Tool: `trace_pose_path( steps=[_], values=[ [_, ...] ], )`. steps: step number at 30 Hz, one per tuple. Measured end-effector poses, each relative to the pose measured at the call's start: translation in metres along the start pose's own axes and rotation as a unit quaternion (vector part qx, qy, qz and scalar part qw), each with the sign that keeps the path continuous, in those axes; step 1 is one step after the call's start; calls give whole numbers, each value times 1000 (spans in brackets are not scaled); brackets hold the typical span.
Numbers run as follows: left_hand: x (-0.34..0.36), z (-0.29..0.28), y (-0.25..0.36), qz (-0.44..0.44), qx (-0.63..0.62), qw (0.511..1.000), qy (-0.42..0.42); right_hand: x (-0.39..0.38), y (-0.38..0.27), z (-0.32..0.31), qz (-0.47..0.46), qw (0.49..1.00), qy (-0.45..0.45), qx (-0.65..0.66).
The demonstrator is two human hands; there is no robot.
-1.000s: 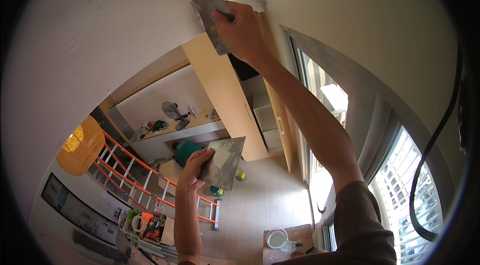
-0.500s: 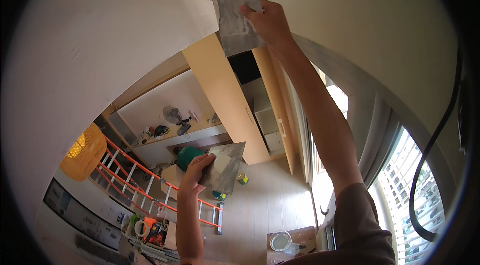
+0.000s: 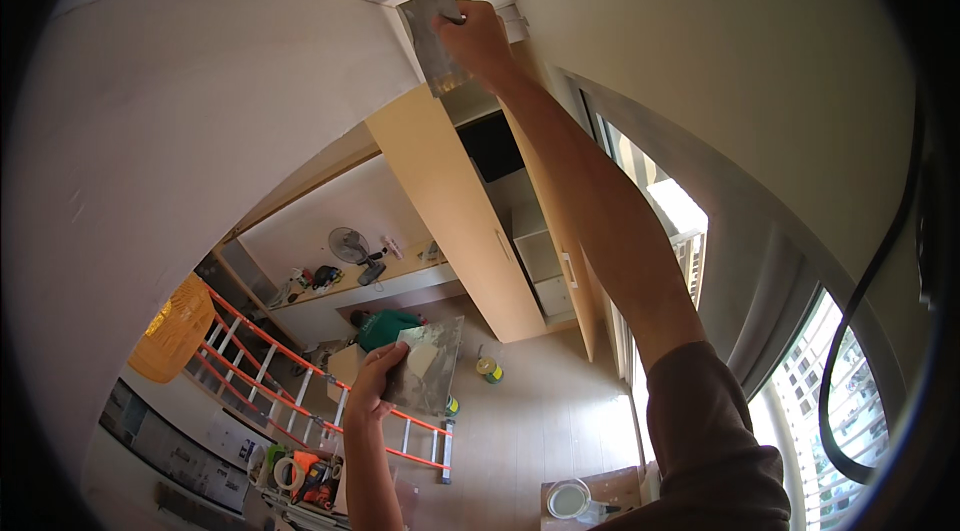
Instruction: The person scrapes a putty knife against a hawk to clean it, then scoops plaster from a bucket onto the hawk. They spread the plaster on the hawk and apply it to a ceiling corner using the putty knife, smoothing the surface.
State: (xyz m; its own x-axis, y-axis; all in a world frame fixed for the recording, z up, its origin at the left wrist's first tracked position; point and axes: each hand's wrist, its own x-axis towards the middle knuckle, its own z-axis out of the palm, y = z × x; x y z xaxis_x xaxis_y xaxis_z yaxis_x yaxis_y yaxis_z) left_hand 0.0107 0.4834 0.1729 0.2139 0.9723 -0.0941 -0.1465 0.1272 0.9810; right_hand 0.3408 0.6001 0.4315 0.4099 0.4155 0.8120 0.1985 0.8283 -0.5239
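Observation:
In my raised right hand (image 3: 482,43) is a flat grey metal scraper (image 3: 432,56), gripped by one edge, thumb on its face. Its blade lies at the end edge of the pale wall (image 3: 250,81), just below the ceiling corner; whether it touches I cannot tell. Lower down, my left hand (image 3: 372,381) is closed on the edge of a second flat metal scraper (image 3: 440,391). A lump of whitish putty (image 3: 422,360) sits on that one, with smears around it. The handles, if any, are hidden.
An orange ladder (image 3: 262,363) leans at lower left by a woven lampshade (image 3: 172,329). Beyond are wooden cabinets (image 3: 450,211), a fan (image 3: 350,246) and a person in green (image 3: 388,328). Below stands an open bucket (image 3: 568,499); a black cable (image 3: 850,331) hangs right.
My right hand and its scraper have moved left, and the blade is tilted more edge-on. My left hand with the putty-loaded scraper sits slightly lower and further left. The view has shifted a little.

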Motion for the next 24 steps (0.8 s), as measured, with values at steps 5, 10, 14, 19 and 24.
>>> trace_pose_path(
  steps=[5,10,14,19,24],
  values=[
    [1,-1,1,5,-2,1000,-9,2,-9,7,5,1000,-21,18],
    [-4,1,2,3,31,999,-20,-4,-18,12,-5,999,-36,-13],
    [-4,8,1,-4,7,1000,-11,-11,-30,12,-22,998,-44,-46],
    [2,-1,-5,-16,3,1000,-26,-18,-45,20,-49,996,-43,-62],
    [2,17,-7,-21,-6,1000,-12,-26,-55,18,-53,993,-53,-89]
  ],
)
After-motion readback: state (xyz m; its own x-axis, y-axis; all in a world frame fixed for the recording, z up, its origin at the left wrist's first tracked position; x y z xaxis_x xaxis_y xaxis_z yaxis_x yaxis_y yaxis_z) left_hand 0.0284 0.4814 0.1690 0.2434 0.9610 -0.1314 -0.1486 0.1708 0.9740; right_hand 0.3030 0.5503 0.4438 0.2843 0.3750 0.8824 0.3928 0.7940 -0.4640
